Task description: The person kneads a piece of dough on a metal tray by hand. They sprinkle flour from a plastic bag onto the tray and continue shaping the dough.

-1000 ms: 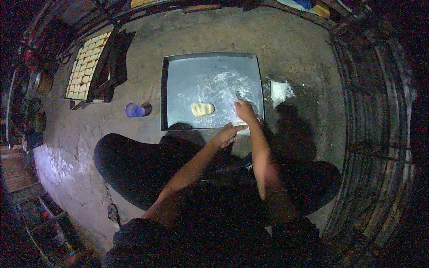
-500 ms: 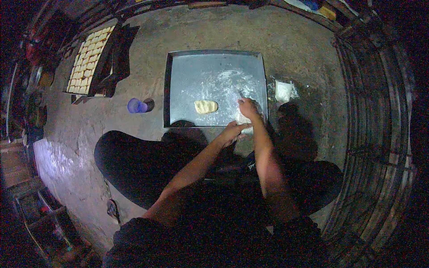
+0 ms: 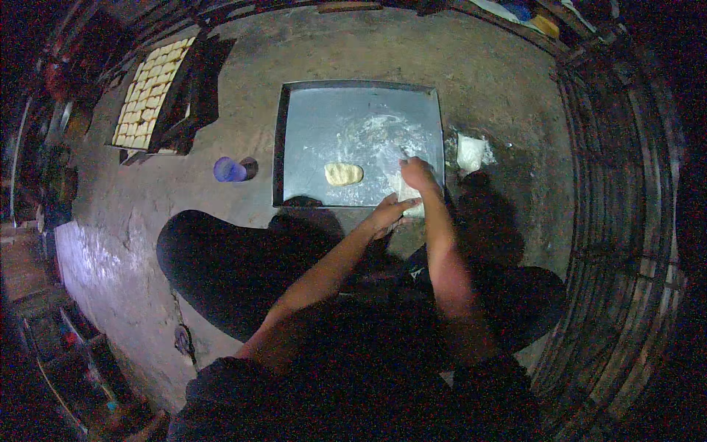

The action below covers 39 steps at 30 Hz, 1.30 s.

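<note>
A shallow metal tray (image 3: 309,125) lies on the floor in front of my crossed legs, dusted with flour (image 3: 379,132) over its right half. An oblong lump of pale dough (image 3: 344,174) rests near the tray's front edge, apart from both hands. At the front right corner, my left hand (image 3: 390,211) is closed on a white, floury piece (image 3: 409,193), with its thumb on top. My right hand (image 3: 418,175) is closed at the far end of that piece, its fingers bent down. Its exact kind is hidden between the hands.
A white packet (image 3: 470,152) with spilled powder sits right of the tray. Left of it is a translucent blue-purple cup (image 3: 230,169). A tray of pale dough pieces (image 3: 153,92) stands tilted at the far left. A slatted wooden frame (image 3: 615,221) runs along the right.
The whole view has shifted slightly. Both hands stay at the tray's front right corner, and more of the white piece shows between them. The dough lump lies where it was.
</note>
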Motion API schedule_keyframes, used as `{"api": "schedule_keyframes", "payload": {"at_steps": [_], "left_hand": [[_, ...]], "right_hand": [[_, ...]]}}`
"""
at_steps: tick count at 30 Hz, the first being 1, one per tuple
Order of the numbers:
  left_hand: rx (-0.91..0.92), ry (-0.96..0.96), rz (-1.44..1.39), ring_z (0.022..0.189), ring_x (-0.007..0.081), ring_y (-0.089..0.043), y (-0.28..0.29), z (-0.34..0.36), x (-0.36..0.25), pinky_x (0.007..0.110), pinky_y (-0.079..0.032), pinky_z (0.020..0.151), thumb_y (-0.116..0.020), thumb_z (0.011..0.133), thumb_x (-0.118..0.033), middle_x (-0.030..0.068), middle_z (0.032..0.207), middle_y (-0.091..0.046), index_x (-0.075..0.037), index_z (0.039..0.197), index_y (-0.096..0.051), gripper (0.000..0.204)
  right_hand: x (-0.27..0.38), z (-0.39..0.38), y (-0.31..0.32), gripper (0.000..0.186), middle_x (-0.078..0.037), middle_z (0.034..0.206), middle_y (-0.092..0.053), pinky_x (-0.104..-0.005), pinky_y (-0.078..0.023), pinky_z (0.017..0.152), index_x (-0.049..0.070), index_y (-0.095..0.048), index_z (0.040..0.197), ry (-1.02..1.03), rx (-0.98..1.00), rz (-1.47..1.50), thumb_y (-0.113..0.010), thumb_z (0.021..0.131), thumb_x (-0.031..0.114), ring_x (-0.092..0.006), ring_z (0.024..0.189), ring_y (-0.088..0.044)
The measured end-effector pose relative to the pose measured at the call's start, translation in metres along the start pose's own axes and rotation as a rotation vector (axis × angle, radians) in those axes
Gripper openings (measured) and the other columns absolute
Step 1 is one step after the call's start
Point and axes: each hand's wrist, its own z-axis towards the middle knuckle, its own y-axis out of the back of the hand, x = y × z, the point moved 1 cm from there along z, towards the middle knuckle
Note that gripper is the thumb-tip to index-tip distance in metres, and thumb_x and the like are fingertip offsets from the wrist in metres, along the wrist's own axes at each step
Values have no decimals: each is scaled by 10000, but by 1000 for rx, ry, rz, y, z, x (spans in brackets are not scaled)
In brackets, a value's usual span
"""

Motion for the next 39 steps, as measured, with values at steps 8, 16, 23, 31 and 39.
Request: {"api": "schedule_keyframes", "payload": {"at_steps": [8,16,23,31,39], "left_hand": [[-35,73,162,1112,158,-533,-9,-4,-23,355,-459,888,-682,888,-334,24,1212,-575,-95,1269,-478,494],[11,15,175,1096,166,-533,5,7,-8,351,-462,866,-679,883,-366,34,1206,-577,-82,1273,-477,524],[-56,-1,137,1042,149,-558,-12,1,-19,314,-479,805,-681,885,-351,50,1175,-593,-54,1232,-509,488],[31,-55,22,969,123,-586,-7,8,-14,271,-481,765,-683,886,-342,22,1131,-607,-68,1224,-503,471],[6,-11,-3,1045,148,-563,-26,5,-27,301,-496,810,-677,893,-329,45,1145,-599,-65,1247,-486,482]], "right_hand": [[-13,13,-1,561,-314,1154,-593,-481,-429,966,-67,-609,1118,-190,-5,74,-493,920,446,-454,1111,-565],[10,-4,15,572,-320,1163,-585,-479,-433,965,-80,-597,1121,-69,36,46,-496,921,446,-457,1113,-561],[6,5,17,542,-337,1087,-603,-497,-453,929,-104,-605,1063,-29,-26,37,-506,927,412,-484,1057,-575],[-11,28,7,507,-341,1050,-613,-483,-463,908,-105,-631,1027,-18,14,70,-501,935,376,-468,1020,-600],[-34,48,-2,522,-329,1069,-616,-471,-461,919,-85,-648,1013,-53,-29,38,-510,929,412,-457,1050,-592]]}}
